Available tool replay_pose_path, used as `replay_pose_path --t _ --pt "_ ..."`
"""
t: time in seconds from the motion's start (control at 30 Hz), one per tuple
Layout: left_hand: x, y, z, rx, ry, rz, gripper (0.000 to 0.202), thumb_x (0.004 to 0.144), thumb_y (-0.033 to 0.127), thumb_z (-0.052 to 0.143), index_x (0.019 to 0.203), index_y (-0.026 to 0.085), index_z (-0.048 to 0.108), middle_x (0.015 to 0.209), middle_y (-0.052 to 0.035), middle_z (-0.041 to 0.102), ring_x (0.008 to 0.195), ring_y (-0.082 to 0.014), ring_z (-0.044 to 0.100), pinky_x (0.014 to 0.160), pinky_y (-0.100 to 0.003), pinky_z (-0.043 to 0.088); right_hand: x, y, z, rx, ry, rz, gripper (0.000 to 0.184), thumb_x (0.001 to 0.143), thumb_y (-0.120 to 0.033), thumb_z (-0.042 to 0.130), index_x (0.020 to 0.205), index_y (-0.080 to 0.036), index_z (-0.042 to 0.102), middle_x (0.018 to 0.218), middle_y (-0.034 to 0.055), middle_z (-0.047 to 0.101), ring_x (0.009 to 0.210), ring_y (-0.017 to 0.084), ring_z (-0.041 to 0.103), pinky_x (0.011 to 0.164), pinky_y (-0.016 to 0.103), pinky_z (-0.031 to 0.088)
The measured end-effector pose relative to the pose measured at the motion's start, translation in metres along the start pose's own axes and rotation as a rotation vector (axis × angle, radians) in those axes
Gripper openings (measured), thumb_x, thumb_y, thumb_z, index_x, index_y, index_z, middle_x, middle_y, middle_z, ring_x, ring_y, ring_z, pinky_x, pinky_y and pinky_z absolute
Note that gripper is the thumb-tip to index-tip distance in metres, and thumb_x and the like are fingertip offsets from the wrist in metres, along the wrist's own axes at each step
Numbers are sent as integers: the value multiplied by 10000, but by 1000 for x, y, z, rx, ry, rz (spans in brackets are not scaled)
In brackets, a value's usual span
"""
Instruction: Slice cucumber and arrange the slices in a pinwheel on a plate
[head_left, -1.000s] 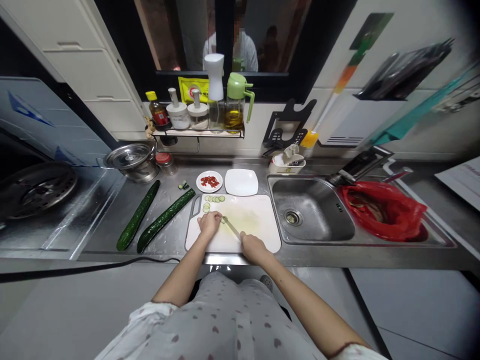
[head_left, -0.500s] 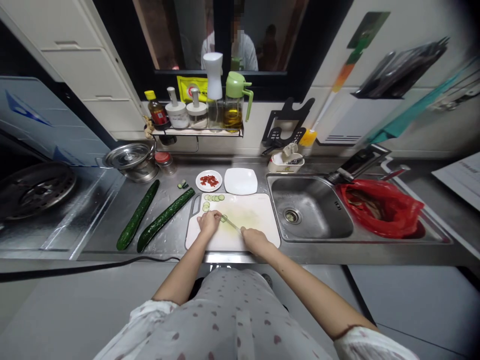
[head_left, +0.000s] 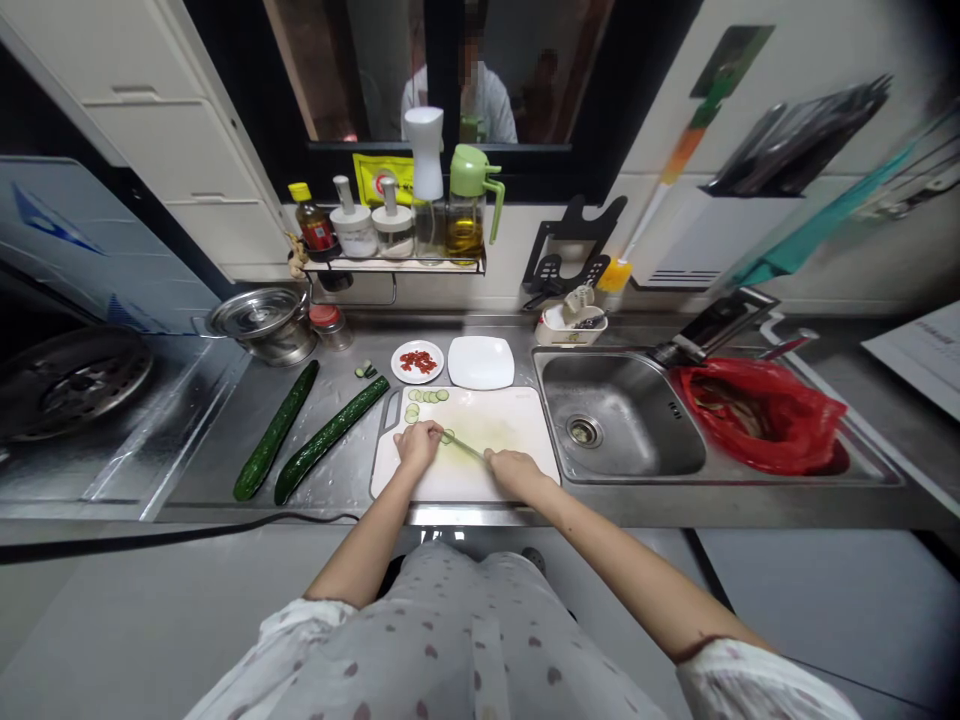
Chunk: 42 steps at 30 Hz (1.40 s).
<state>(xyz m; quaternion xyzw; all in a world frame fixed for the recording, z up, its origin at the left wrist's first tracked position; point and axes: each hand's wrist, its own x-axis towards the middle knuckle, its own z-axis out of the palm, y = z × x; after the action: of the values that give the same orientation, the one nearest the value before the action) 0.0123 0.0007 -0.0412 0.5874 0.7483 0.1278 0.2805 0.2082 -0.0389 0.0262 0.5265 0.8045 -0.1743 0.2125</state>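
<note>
On the white cutting board (head_left: 450, 482), my right hand (head_left: 516, 472) grips the handle of a knife (head_left: 466, 447), whose blade points left toward my other hand. The fingers of my left hand (head_left: 418, 445) are pinched together at the edge of a pale-green cucumber slice (head_left: 448, 437) beside the knife tip. How much cucumber lies under those fingers is hidden. Several cut cucumber slices (head_left: 429, 396) lie in a row along the board's upper left. Two long whole-looking cucumbers (head_left: 277, 430) rest on the steel counter left of the board, with small cut ends (head_left: 365, 369) near them.
Behind the board are a plate of chopped red pieces (head_left: 401, 373) and a white plate (head_left: 481, 362). The sink (head_left: 630, 420) adjoins on the right, with a red bag (head_left: 802, 420) beyond. A steel pot (head_left: 274, 335) and a condiment shelf (head_left: 397, 264) stand at the back.
My right hand has shifted slightly right, and the knife blade has tilted with it. My left hand and the slices on the board look the same.
</note>
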Motion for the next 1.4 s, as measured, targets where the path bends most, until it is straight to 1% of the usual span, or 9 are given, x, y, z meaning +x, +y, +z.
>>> replay_pose_path --t 0.27,0.5,0.67,0.77,0.9,1.0,1.1,1.3,1.4 --pt "-2 2 -2 7 -6 -3 234 829 260 502 899 325 716 966 -1 727 990 -220 597 896 -392 304 -1 1 -3 -13 -14 0 370 874 -46 345 1183 -134 527 1026 174 679 1010 238 648 793 317 474" --pt "-3 2 -2 14 3 4 226 826 256 505 891 324 711 966 -1 723 989 -221 598 897 -392 306 -11 7 8 36 -14 24 334 871 -70 381 1163 -134 533 1012 181 673 1007 244 641 798 323 455" --pt "-2 2 -1 43 -8 6 239 839 252 479 895 308 704 986 -16 716 1010 -226 590 888 -395 311 -22 16 16 83 -16 45 284 895 -137 388 1141 -137 531 1008 172 663 974 239 634 778 314 432" --pt "-2 2 -1 47 -9 19 243 841 249 474 961 308 677 996 -17 707 1008 -227 591 885 -393 317 -28 23 22 154 17 61 257 925 -211 374 1121 -146 527 1021 156 655 957 224 624 749 280 402" --pt "-4 1 0 55 9 56 285 839 305 509 1103 281 613 985 -37 689 996 -226 589 890 -380 325 -29 29 30 253 111 208 259 956 -272 342 1149 -161 474 992 127 658 900 201 625 695 253 358" --pt "-6 3 0 124 31 108 266 844 353 513 1060 254 633 1042 -66 663 1028 -243 569 904 -391 320 -25 31 34 271 143 303 251 962 -263 322 1154 -166 452 973 126 663 883 207 632 682 259 350" --pt "-6 8 1 181 37 111 237 825 359 535 993 237 650 1081 -79 642 1046 -256 556 903 -396 324 -20 33 33 257 141 345 251 958 -261 322 1154 -170 450 979 133 663 903 220 636 687 267 363" --pt "-3 15 0 154 9 65 172 796 336 567 906 230 644 1060 -68 646 1037 -244 561 879 -372 342 -14 34 31 231 132 354 269 961 -272 306 1160 -170 457 991 142 662 939 234 639 723 285 394" --pt "-3 17 -1 91 -1 22 110 774 296 593 862 236 620 986 -30 676 982 -215 587 854 -343 354 -12 33 30 228 123 350 283 964 -276 300 1177 -169 454 1001 147 660 941 236 639 734 292 402"
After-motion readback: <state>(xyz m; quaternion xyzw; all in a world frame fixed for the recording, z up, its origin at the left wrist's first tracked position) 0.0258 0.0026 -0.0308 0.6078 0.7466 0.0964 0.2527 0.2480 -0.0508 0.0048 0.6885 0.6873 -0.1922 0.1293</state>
